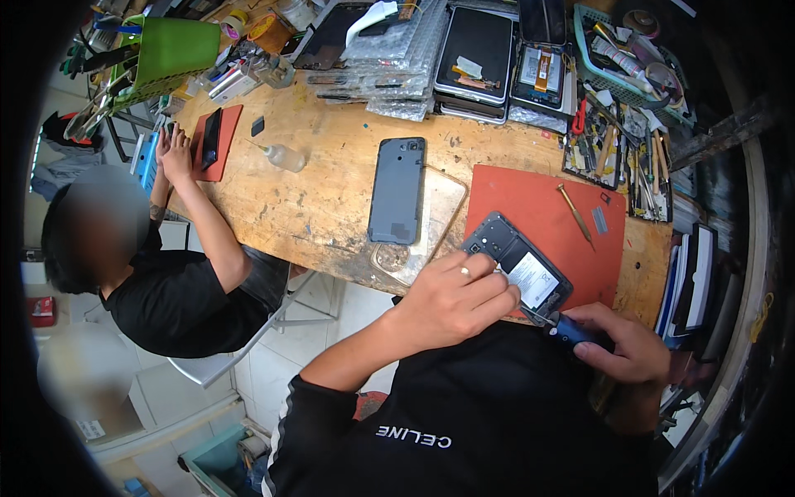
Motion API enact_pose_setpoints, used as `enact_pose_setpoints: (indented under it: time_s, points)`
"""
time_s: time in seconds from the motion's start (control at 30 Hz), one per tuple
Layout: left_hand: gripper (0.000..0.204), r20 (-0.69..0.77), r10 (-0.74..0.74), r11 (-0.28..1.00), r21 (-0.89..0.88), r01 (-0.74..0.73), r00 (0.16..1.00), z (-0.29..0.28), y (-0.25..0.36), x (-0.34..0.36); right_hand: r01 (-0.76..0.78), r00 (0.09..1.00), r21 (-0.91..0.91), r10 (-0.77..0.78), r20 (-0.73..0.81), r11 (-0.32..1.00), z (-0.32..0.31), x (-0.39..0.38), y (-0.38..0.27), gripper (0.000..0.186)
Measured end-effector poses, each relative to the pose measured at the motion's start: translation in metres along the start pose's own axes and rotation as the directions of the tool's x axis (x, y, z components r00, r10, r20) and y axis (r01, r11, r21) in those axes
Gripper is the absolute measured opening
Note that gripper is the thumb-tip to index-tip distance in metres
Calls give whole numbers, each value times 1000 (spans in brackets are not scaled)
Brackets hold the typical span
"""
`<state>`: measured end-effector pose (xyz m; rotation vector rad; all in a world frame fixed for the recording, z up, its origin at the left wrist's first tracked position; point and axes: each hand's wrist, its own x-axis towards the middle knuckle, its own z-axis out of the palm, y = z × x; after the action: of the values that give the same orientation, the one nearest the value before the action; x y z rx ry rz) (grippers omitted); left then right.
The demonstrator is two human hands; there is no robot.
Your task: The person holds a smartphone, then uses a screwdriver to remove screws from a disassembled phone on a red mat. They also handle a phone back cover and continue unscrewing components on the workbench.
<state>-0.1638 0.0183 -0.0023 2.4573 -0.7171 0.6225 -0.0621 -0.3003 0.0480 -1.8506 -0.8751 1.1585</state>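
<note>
An opened phone with its white-labelled battery showing lies tilted at the near edge of the red mat. My left hand is closed over the phone's near left side, fingers bent and pressed together; what they pinch, if anything, is hidden. In my right hand is a blue-handled screwdriver, its tip pointing at the phone's lower end. A gold screwdriver rests on the mat. Left of the mat, a dark phone back cover partly overlaps a clear phone case.
A person sits at left, hands over a phone on another red mat. Stacked screens in bubble wrap, a tool tray and a teal basket line the back. A small bottle stands mid-table.
</note>
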Motion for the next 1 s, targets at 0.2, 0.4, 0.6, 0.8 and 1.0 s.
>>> enact_pose_setpoints:
  time_s: [0.2, 0.4, 0.6, 0.8, 1.0]
  points:
    - [16, 358, 266, 913, -391, -115, 895, -29, 15, 3, 161, 957, -180, -109, 269, 970, -14, -12, -12, 50]
    - [14, 465, 312, 924, -351, -151, 828, -72, 23, 7, 244, 912, -205, -153, 380, 948, -22, -35, -16, 50]
    - [19, 423, -147, 986, -6, 165, 894, -66, -3, 7, 109, 943, -116, -140, -302, 987, -40, -22, -5, 40]
    - [19, 47, -373, 928, 9, 373, 927, 20, -2, 14, -29, 944, -105, -7, -331, 994, 3, 21, 31, 36]
    - [24, -15, -408, 912, 47, 409, 913, 53, 0, 17, -50, 956, -116, 14, -293, 992, -4, 28, 28, 34]
